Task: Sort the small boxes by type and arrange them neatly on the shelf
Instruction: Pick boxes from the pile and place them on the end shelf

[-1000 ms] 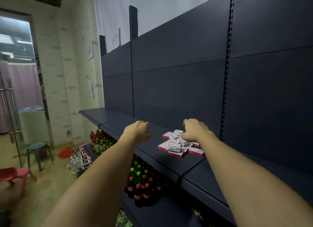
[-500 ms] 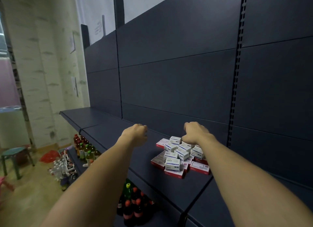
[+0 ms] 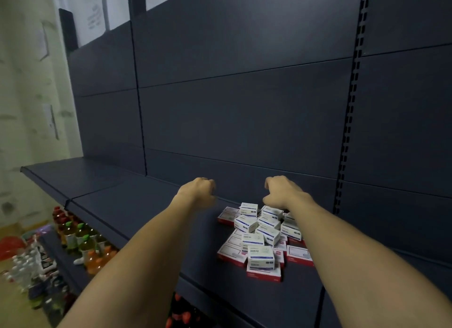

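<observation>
Barely begun: small boxes (image 3: 263,237) of 2 types heaped unsorted on the shelf (image 3: 146,205), left hand (image 3: 199,189) loosely fisted and empty, right hand (image 3: 281,193) curled above the heap, grasp unclear, all sorting left.

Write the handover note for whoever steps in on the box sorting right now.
Left hand: fingers curled, holds nothing, above bare shelf left of the pile.
Right hand: fingers curled, over the pile's back edge; whether it has a grip on a box is hidden.
Boxes: one mixed heap on the shelf, white-and-blue boxes lying on flat red-edged boxes.
Done: nothing sorted yet.
Left: separate the two types and line each up neatly.
</observation>
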A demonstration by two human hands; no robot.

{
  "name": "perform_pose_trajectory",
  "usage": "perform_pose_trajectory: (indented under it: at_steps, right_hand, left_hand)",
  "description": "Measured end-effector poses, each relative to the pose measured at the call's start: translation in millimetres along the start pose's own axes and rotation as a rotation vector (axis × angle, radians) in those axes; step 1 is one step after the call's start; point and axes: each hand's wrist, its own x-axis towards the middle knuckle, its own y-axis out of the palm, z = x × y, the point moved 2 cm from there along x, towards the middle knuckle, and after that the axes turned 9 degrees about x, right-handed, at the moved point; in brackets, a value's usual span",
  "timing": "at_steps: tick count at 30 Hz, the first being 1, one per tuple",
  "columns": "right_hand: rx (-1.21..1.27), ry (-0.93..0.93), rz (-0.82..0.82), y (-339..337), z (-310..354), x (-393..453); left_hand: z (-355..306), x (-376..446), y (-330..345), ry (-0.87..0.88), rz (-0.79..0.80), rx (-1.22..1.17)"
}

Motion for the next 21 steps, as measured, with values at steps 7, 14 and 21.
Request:
perform_pose_trajectory:
  at_steps: [7, 14, 21]
  right_hand:
    - [0.021, 0.156, -0.034, 14, 12, 9]
    - [0.045, 0.271, -0.057, 37, 19, 2]
    - [0.030, 0.260, -0.055, 57, 23, 8]
  left_hand:
    - [20, 41, 26, 0.191, 0.060, -0.039]
    - [21, 57, 64, 0.329, 0.124, -0.188]
    - [13, 73, 92, 0.361, 0.163, -0.352]
